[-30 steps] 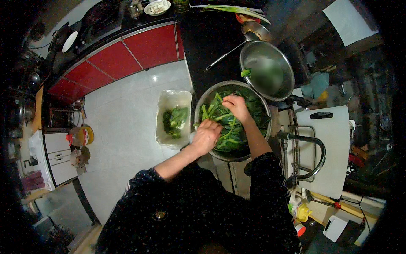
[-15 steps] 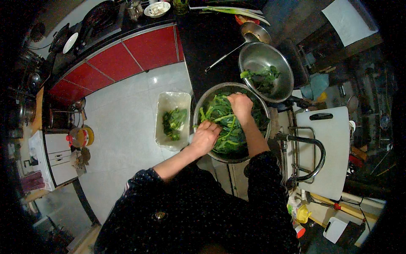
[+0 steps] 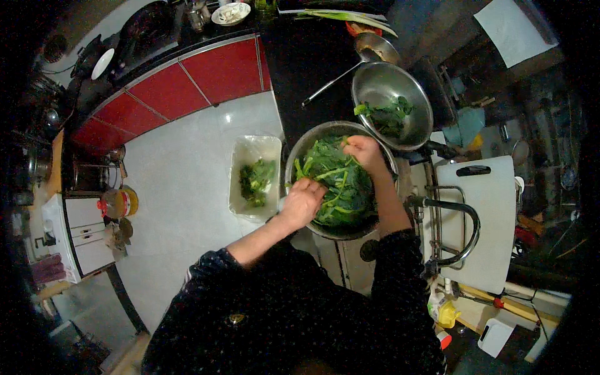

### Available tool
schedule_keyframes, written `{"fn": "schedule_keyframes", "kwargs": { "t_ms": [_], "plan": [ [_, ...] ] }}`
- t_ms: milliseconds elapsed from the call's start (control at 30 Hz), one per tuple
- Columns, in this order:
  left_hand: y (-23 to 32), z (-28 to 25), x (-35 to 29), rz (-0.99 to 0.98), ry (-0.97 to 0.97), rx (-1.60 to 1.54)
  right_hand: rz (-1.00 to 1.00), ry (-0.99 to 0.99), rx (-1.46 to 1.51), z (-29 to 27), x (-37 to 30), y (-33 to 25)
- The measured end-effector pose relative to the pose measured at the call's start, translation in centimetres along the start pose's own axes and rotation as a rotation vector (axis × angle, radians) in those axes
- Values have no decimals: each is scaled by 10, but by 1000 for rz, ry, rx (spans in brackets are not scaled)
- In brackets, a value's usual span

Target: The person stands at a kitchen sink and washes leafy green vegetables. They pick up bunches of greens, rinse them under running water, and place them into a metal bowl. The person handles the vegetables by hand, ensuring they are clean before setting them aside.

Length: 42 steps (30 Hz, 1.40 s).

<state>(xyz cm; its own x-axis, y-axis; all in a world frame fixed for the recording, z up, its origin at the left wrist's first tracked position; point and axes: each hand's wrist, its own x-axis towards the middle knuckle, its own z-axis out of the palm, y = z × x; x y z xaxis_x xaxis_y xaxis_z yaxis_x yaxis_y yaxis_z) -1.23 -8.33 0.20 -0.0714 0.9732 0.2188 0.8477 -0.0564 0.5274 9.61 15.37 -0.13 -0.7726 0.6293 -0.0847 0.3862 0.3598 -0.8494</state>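
A large metal basin [image 3: 342, 237] in front of me is heaped with long-stemmed leafy greens [image 3: 342, 197]. On the basin's left side my left hand [image 3: 302, 203] is closed round some stems, its fingertips partly hidden among the leaves. My right hand [image 3: 365, 153] pinches greens at the far right part of the heap, fingers curled. Beyond the basin, a steel bowl [image 3: 375, 81] holds a few picked green leaves [image 3: 397, 115]. To the left of the basin stands a lined pale bin [image 3: 259, 147] with green scraps [image 3: 256, 181] inside.
A ladle [image 3: 331, 84] lies on the black counter, near a small metal bowl [image 3: 384, 47] and spring onions [image 3: 344, 15]. At right are a curved faucet [image 3: 475, 228] and a white cutting board [image 3: 494, 219]. Red cabinets [image 3: 206, 75] line the far left.
My right hand has shifted slightly right and turned, its forearm swinging outward to the right. The left hand stays nearly in place on the greens.
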Motion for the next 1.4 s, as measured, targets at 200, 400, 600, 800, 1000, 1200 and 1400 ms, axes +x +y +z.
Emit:
{"fn": "schedule_keyframes", "kwargs": {
  "t_ms": [200, 400, 600, 800, 1000, 1200, 1400],
  "plan": [
    [0, 5, 2, 36, 81, -12, 80, 222, 411, -79, -38, -101],
    [2, -1, 3, 17, 49, -20, -1, 372, 463, -96, -42, -109],
    [6, -3, 28, 49, 126, -26, 14, 443, 268, -5, -32, 33],
    [-2, 19, 23, -7, -176, 121, -141, 504, -235, 28, -27, 73],
    [6, 7, 17, 16, -79, 123, 5, 503, 233, -34, -36, -54],
    [19, 10, 5, 109, -44, -29, 63, 271, 249, -56, -46, -34],
    [17, 7, -1, 201, -20, 40, -91, 630, 231, -113, -46, -81]
  ]
}}
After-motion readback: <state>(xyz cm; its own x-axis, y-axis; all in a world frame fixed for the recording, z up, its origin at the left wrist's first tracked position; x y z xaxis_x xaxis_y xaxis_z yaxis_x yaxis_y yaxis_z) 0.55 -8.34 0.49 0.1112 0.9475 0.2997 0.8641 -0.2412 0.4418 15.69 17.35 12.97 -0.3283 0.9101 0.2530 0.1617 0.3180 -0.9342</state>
